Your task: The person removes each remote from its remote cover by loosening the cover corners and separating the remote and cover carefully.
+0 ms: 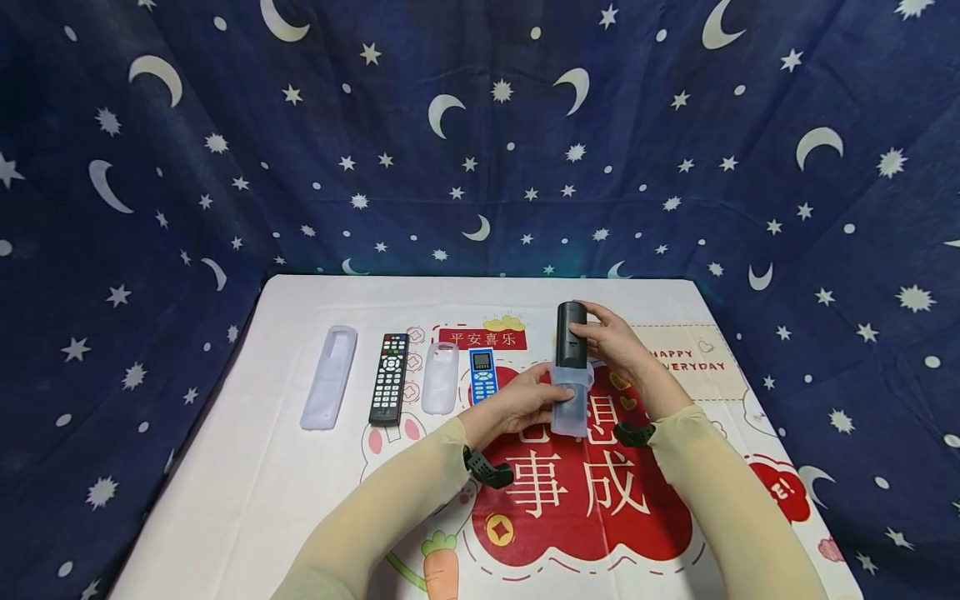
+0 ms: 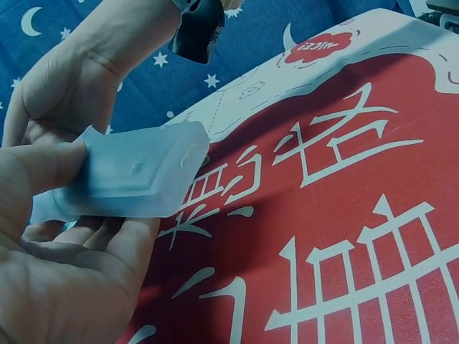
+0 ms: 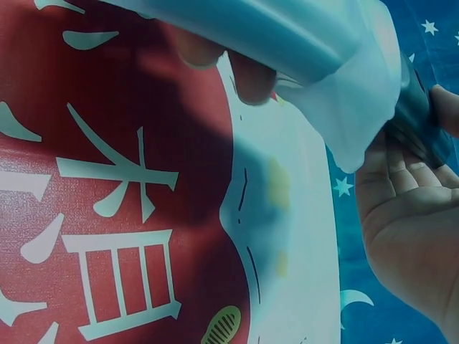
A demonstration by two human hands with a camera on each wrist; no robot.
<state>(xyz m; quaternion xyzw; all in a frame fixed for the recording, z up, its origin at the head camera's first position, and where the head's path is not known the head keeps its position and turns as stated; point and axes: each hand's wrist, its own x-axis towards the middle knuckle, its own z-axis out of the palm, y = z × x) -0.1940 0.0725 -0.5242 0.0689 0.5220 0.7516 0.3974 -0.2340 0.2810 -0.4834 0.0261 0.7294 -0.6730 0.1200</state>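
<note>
My left hand (image 1: 527, 398) grips a translucent silicone remote cover (image 1: 570, 412), thumb on its face and fingers beneath. My right hand (image 1: 613, 340) holds a black remote control (image 1: 572, 333) by its upper part, back side up. The remote's lower part sits inside the cover, whose upper edge is folded outward around it. In the left wrist view the cover's closed end (image 2: 143, 172) points away from the left palm. The right wrist view shows the loose flap (image 3: 351, 122) of the cover beside the right fingers, which curl round the black remote.
On the white table (image 1: 225, 467) to the left lie a long translucent cover (image 1: 328, 379), a black remote with many buttons (image 1: 389, 379), a shorter translucent cover (image 1: 440, 379) and a blue remote (image 1: 483, 375). A dark starry curtain (image 1: 480, 167) surrounds the table's back and sides.
</note>
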